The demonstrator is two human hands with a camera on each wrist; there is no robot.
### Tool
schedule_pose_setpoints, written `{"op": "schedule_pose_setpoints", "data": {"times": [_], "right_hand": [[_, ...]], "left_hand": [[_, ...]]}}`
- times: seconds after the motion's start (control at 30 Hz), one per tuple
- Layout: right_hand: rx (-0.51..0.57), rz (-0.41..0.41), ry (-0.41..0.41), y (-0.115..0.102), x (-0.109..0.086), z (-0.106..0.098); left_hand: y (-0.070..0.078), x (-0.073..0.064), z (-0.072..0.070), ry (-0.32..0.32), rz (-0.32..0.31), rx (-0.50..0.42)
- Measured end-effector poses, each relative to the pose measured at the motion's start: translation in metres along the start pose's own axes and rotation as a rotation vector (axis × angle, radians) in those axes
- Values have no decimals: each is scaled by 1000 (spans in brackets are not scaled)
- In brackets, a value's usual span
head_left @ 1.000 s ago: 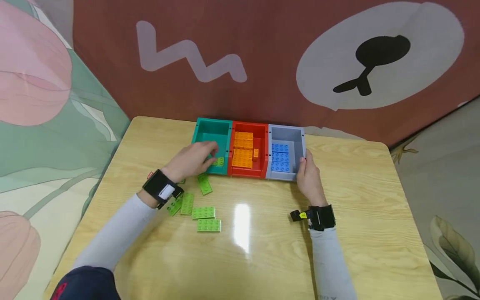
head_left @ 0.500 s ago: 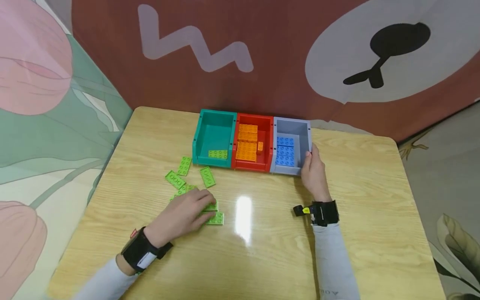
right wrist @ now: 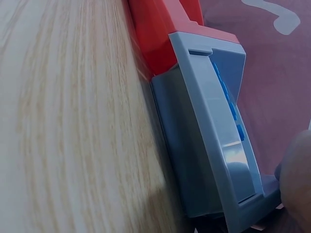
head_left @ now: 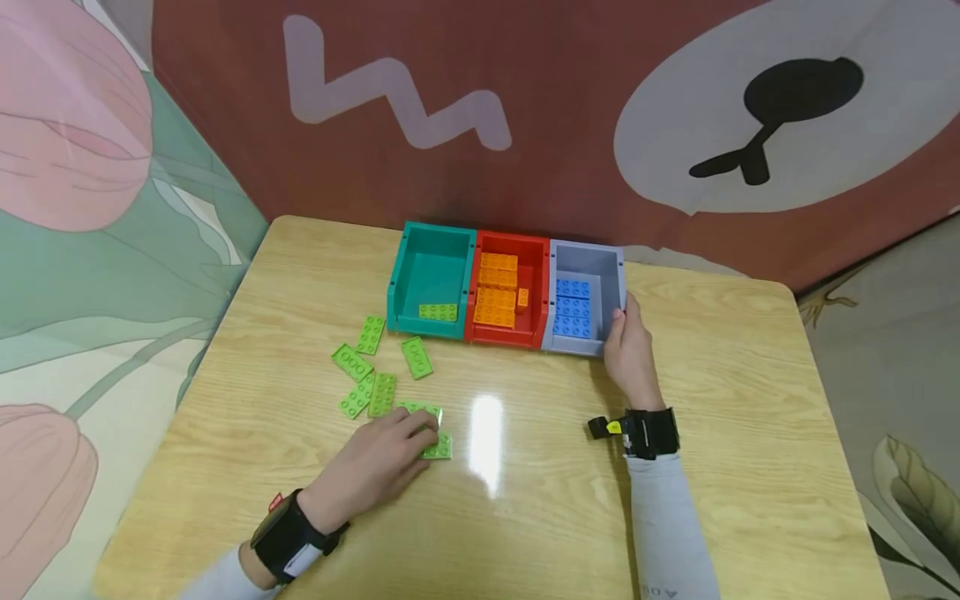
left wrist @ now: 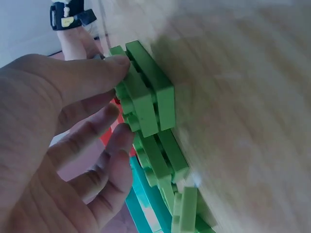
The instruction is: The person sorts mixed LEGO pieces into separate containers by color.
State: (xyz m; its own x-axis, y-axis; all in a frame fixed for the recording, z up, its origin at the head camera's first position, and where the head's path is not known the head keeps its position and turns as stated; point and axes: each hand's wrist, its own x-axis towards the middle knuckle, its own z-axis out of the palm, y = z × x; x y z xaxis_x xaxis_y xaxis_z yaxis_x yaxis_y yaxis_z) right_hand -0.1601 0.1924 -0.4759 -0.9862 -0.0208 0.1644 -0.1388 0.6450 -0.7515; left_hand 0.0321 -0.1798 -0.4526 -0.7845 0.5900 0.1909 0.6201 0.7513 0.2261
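Observation:
My left hand (head_left: 382, 458) pinches a light green toy brick (head_left: 438, 447) on the table, its thumb along the near side in the left wrist view, where the brick (left wrist: 141, 99) shows side-on. Just beyond lies another green brick (head_left: 422, 410), partly behind the fingers. More green bricks lie loosely to the left, such as one brick (head_left: 382, 394) and another brick (head_left: 417, 357). My right hand (head_left: 632, 354) grips the right wall of the grey-blue bin (head_left: 610, 304), thumb at the rim; only part of that hand shows in the right wrist view.
The grey-blue bin holds blue bricks (head_left: 573, 308). Joined to it are a red bin (head_left: 534, 267) with orange bricks (head_left: 497, 292) and a teal bin (head_left: 433, 262) with one green brick (head_left: 438, 312). All stand near the back of the wooden table (head_left: 540, 517), before a brown patterned backdrop (head_left: 555, 100).
My left hand has moved from over the teal bin back toward me to the nearest green bricks, leaving one green brick in the bin. My right hand has stayed on the grey-blue bin.

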Motion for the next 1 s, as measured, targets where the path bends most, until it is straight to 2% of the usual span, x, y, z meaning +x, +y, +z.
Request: {"op": "schedule_pose_setpoints", "data": {"times": [0.27, 0.4, 0.5, 0.63, 0.7, 1.0], "right_hand": [[0, 20, 7, 0, -2, -1], [-3, 19, 6, 1, -3, 0], [-9, 11, 4, 0, -2, 0], [-12, 9, 4, 0, -3, -1], [-10, 8, 3, -1, -3, -1], [-3, 0, -5, -1, -2, 0]], "left_hand": [[14, -7, 2, -62, 4, 17], [14, -4, 4, -64, 12, 37], [11, 1, 3, -58, -5, -9], [7, 11, -12, -81, -41, -111], [4, 16, -23, -85, -54, -133], [-18, 48, -69, -7, -25, -49]]}}
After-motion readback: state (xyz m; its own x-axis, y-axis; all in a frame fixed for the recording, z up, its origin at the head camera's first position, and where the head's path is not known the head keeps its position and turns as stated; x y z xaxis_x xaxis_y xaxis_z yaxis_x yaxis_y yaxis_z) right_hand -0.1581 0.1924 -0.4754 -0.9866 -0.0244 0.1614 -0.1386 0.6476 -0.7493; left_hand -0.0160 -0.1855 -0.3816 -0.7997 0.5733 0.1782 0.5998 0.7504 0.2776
